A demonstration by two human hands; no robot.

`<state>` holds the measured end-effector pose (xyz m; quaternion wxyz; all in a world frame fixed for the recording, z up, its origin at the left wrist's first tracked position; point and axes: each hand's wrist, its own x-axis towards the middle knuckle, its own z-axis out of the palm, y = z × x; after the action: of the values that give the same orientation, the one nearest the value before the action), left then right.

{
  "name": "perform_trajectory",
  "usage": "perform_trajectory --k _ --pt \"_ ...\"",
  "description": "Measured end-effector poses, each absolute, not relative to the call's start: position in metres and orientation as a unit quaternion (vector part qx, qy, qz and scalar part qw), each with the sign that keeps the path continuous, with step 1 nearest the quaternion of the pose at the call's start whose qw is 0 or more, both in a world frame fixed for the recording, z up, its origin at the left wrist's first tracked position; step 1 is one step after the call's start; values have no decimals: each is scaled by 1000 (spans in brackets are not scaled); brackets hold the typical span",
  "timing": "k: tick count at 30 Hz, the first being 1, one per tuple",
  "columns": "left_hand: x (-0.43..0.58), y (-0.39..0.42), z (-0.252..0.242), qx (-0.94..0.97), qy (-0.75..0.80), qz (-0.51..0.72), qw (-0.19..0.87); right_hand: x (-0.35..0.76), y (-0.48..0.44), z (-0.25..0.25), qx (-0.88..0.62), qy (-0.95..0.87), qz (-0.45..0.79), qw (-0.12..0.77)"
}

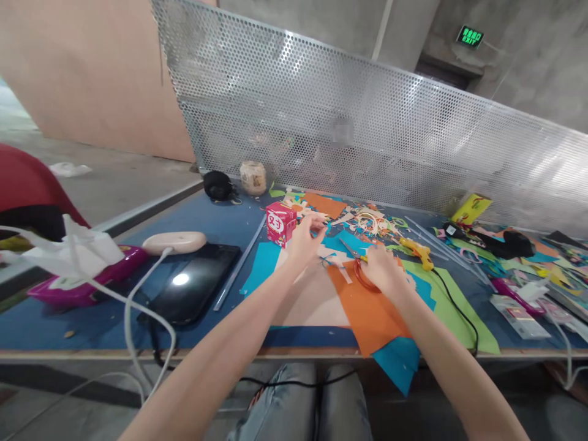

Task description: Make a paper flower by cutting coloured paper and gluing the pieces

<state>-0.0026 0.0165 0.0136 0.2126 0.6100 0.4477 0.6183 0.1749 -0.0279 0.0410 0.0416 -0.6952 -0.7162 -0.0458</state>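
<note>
My right hand (382, 268) is closed around a pair of scissors (350, 248), whose blades point up and left over blue sheets. The scissors' reddish handle loops show below the fingers. To their left, my left hand (307, 236) is pinched, with a small blue piece (327, 228) at its fingertips; it looks like paper or felt. Under both hands lie a pale pink sheet (312, 303), an orange sheet (374, 312) and a blue sheet (263, 260), with thin cut strips on top. A red box (280, 224) stands just left of my left hand.
Many scraps (367, 222) lie behind my hands. A yellow glue gun (419, 251) with a black cord rests on the right, near a green sheet (463, 306). A phone (195, 285), a white device (174, 242) and tissues (76, 251) are left. A perforated metal screen (294, 92) borders the back.
</note>
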Motion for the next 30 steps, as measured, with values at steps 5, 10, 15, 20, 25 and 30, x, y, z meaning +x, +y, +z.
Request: perform_trajectory --k 5,10,15,20,25,30 --pt "-2 12 15 616 441 613 226 145 -25 45 -478 -877 -23 49" --pt "-5 12 14 610 434 623 227 134 -22 40 -409 -911 46 14" --pt "-5 17 12 615 429 623 223 133 -29 34 -428 -903 19 36" --pt "-5 17 11 633 423 609 222 129 -32 28 -460 -887 -18 37" --pt "-5 20 6 627 414 612 249 134 -24 18 -445 -892 -7 75" --pt "-5 25 -3 596 450 541 388 144 -14 11 -457 -881 -1 121"
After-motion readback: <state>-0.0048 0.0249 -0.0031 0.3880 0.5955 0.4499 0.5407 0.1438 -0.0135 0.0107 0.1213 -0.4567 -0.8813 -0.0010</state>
